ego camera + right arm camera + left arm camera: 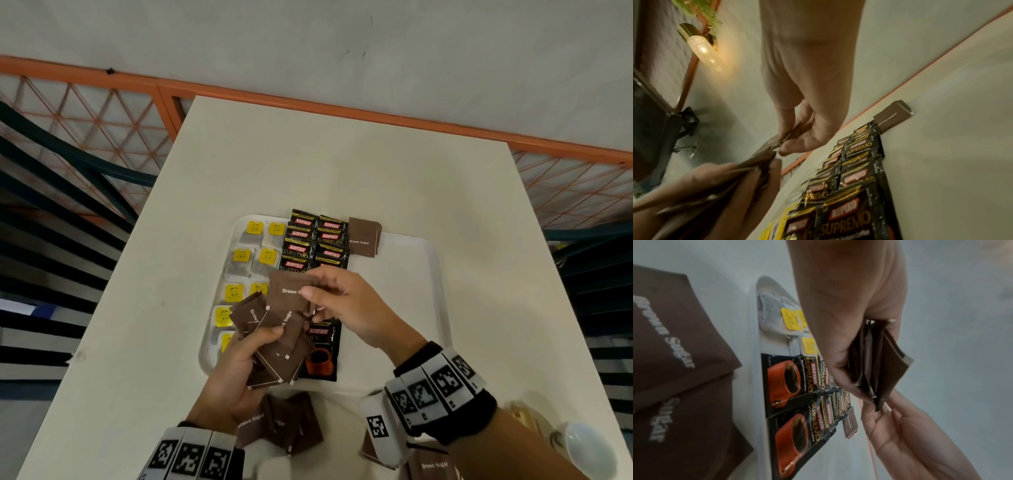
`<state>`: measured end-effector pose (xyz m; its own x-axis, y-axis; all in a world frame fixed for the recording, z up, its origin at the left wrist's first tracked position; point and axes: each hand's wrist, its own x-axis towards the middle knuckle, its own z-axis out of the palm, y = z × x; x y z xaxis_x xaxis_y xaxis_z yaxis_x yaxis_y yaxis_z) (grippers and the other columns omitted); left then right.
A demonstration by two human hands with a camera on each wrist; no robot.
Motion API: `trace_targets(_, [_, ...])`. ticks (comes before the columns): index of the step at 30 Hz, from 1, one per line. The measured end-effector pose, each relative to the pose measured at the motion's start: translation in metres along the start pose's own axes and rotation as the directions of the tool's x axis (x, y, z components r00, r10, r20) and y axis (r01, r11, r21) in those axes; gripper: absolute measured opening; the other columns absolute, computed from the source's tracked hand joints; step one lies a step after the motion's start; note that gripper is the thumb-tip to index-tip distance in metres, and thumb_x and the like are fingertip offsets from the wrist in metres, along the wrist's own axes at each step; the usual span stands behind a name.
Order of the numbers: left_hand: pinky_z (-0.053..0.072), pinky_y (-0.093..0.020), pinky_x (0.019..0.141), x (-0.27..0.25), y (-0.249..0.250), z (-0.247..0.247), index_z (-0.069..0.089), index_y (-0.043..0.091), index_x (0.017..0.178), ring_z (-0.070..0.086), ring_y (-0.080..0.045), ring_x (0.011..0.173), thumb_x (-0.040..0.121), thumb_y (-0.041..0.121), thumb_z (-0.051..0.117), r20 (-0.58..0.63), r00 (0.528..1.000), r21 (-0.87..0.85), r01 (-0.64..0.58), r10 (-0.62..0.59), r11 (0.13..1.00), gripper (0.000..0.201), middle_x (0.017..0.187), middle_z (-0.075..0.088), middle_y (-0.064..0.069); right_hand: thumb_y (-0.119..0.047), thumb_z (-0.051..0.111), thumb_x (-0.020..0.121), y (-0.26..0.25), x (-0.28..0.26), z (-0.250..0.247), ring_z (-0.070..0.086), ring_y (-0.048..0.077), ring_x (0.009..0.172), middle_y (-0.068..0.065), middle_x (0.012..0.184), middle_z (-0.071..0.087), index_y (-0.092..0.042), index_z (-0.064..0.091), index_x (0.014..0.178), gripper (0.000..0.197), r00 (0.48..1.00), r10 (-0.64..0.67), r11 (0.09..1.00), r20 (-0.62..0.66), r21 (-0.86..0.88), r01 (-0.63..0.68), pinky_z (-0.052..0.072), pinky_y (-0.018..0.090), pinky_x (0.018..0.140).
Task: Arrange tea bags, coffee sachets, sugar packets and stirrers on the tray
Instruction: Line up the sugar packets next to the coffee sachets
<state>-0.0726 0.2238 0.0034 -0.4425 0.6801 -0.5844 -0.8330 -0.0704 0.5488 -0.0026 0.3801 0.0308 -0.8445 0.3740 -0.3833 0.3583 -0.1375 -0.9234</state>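
Observation:
A white tray (407, 260) on the table holds yellow-tagged tea bags (255, 240) in its left columns and black Kopiko coffee sachets (315, 240) in the middle. One brown sugar packet (363, 236) lies at the tray's far edge, right of the sachets. My left hand (239, 363) grips a fanned bunch of brown sugar packets (277, 346) above the tray's near side. My right hand (339, 301) pinches a single brown sugar packet (291, 289) just above that bunch. In the left wrist view the bunch (879, 363) sits edge-on in my left hand's fingers (838, 353).
More brown sugar packets (291, 425) lie on the table in front of the tray, others (431, 464) under my right wrist. A white cup (589, 448) stands at the near right corner. An orange mesh railing (102, 113) runs behind the table.

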Motion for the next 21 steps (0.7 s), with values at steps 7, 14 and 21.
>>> trace_targets(7, [0.058,-0.031,0.06,-0.009,0.004,-0.014,0.063,0.001,0.107,0.072,-0.025,0.074,0.066,0.007,0.061,0.014,0.999,-0.006,0.032,-0.032,0.999,0.041,0.089,0.073,-0.017,-0.003,0.062,0.085,0.011,0.014,-0.062,0.065,0.014,0.055,0.01,0.086,0.068,-0.01,0.058,0.106,0.023,0.912,0.1,0.991,-0.398,0.122,-0.055,0.051,0.019,0.05])
trace_targets(14, [0.058,-0.029,0.056,-0.01,0.001,-0.012,0.063,0.002,0.104,0.072,-0.023,0.07,0.072,0.009,0.052,0.0,0.999,-0.007,0.043,-0.043,0.999,0.035,0.085,0.074,-0.015,0.001,0.062,0.084,0.03,0.03,-0.107,0.065,0.016,0.059,0.009,0.081,0.065,-0.006,0.06,0.086,0.007,0.816,0.189,0.973,-0.547,0.216,-0.08,0.056,0.019,0.055])
trace_targets(21, [0.057,-0.031,0.06,-0.008,0.001,-0.012,0.063,0.003,0.105,0.072,-0.024,0.074,0.072,0.01,0.053,-0.004,0.999,0.01,0.045,-0.045,0.999,0.035,0.089,0.074,-0.016,-0.007,0.067,0.083,0.043,0.043,-0.101,0.058,0.013,0.059,0.003,0.072,0.063,-0.015,0.061,0.076,0.012,0.767,0.156,0.987,-0.622,0.063,-0.15,0.045,0.012,0.046])
